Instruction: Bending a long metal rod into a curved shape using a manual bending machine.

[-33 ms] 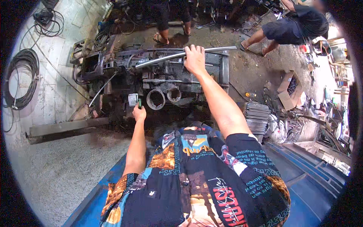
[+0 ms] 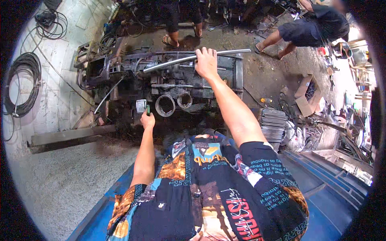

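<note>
My right hand [image 2: 206, 63] is closed over a long grey metal rod [image 2: 233, 52], which lies slanted across a dark, greasy machine [image 2: 227, 74]. The rod's left end reaches down toward the machine's middle, its right end sticks out past the machine. Lower and to the left, my left hand [image 2: 147, 120] is closed around a small green handle-like piece [image 2: 148, 109]. Right beside that piece is a silver-white box-shaped part [image 2: 141, 105]. Two open cylinders, a larger ring [image 2: 165, 115] and a smaller one [image 2: 185, 106], stand on the machine's near side.
A blue metal surface [image 2: 317, 209] lies under and beside me. Coiled black hose [image 2: 38, 86] is at the left on pale tiles. Stacked metal plates [image 2: 273, 124] and a cardboard box [image 2: 309, 107] are at right. Two people stand beyond the machine, one at the far right [image 2: 305, 34].
</note>
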Demonstrator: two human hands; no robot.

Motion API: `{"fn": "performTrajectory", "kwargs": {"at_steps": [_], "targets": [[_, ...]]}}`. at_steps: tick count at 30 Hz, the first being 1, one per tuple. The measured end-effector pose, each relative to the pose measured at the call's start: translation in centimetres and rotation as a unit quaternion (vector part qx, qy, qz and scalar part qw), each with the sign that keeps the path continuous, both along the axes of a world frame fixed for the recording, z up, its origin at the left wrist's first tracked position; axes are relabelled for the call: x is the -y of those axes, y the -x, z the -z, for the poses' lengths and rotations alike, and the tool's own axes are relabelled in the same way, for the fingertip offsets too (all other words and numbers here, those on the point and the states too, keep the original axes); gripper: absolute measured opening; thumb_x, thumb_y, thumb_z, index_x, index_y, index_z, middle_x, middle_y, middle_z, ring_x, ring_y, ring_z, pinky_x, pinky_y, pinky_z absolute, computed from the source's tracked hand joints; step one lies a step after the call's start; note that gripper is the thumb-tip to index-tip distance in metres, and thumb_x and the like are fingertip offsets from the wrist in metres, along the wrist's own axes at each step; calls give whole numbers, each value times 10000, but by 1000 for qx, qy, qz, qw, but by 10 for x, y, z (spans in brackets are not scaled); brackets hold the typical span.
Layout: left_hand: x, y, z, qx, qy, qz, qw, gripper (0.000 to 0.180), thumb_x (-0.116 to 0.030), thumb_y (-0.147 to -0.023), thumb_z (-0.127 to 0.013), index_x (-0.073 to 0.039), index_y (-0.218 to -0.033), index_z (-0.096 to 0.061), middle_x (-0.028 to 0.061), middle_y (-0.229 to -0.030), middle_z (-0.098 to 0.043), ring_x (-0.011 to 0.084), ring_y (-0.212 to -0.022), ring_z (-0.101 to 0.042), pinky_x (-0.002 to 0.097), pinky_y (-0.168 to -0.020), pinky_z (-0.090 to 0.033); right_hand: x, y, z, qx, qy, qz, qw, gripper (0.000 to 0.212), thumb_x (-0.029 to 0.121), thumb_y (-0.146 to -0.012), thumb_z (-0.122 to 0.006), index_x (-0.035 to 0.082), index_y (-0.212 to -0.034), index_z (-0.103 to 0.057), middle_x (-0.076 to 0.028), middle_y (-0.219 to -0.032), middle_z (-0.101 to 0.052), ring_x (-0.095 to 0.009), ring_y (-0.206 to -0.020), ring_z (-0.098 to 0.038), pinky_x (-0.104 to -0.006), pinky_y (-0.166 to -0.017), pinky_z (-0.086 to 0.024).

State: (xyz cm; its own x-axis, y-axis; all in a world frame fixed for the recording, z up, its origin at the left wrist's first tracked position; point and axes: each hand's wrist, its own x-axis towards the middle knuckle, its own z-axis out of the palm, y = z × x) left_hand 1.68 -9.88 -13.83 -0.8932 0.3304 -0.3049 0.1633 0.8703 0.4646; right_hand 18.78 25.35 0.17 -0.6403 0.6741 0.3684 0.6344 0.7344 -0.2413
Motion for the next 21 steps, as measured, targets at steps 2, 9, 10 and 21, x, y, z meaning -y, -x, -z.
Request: {"fn": "performTrajectory", "kwargs": {"at_steps": [2,9,10,21], "targets": [[-2,-2,-1,6,7,-8,1000,439,-230,-846,-642,-170,-1281,-616,226,-1138,-655,410,-1069,-614,461,-943,-480,2,0,1,9,9,6,1000,284,72,-738,-595,49,-1020,-610,-162,-1067,-594,-325,-1051,-521,-485,-997,-354],[-7,-3,-6,6,29,-2,1000,425,-188,-859,-639,-116,-1277,-612,223,-1151,-653,394,-1063,-624,458,-929,-490,7,0,15,-39,-30,57,997,369,62,-758,-573,42,-1126,-554,-183,-1096,-535,-369,-1126,-490,-543,-1110,-272],[-7,-3,-7,4,26,-5,1000,421,-177,-860,-636,-109,-1275,-613,221,-1141,-657,391,-1061,-626,457,-929,-490,8,0,15,-45,-28,47,997,371,53,-775,-553,36,-1145,-547,-184,-1108,-537,-373,-1151,-483,-544,-1113,-269],[-6,-3,-7,12,23,-15,1000,431,-179,-866,-624,-126,-1293,-602,221,-1156,-651,393,-1082,-615,455,-935,-489,11,-2,13,4,13,65,998,541,114,-860,-498,52,-1394,-442,-169,-1389,-477,-339,-1333,-402,-520,-1162,-193]]}}
